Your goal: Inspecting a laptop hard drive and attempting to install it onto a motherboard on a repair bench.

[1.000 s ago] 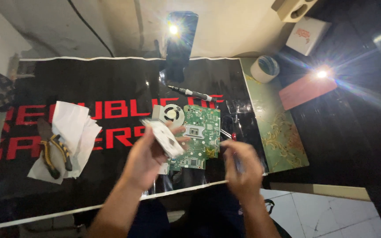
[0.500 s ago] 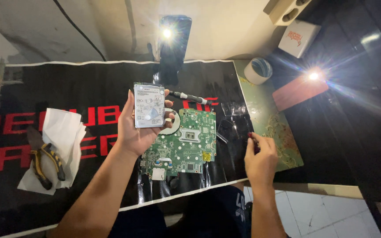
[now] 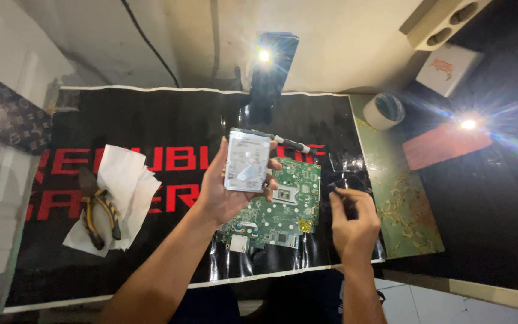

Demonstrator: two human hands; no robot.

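My left hand (image 3: 226, 195) holds a flat silver hard drive (image 3: 246, 160) upright, its labelled face toward me, above a green circuit board (image 3: 283, 207). The board lies flat on a black desk mat (image 3: 151, 126) with red lettering. My right hand (image 3: 353, 223) hovers just right of the board, fingers pinched on a thin dark tool (image 3: 344, 193); what kind of tool I cannot tell. A dark-handled screwdriver (image 3: 292, 144) lies on the mat behind the drive.
White tissue paper (image 3: 121, 189) with yellow-handled pliers (image 3: 97, 210) sits on the mat's left. A dark phone (image 3: 271, 66) with its light on leans against the back wall. A tape roll (image 3: 384, 111), a red flat object (image 3: 445, 145) and a white box (image 3: 449, 69) lie to the right.
My left hand lifted the hard drive off the board and turned its face toward me. My right hand drew back to the right of the board.
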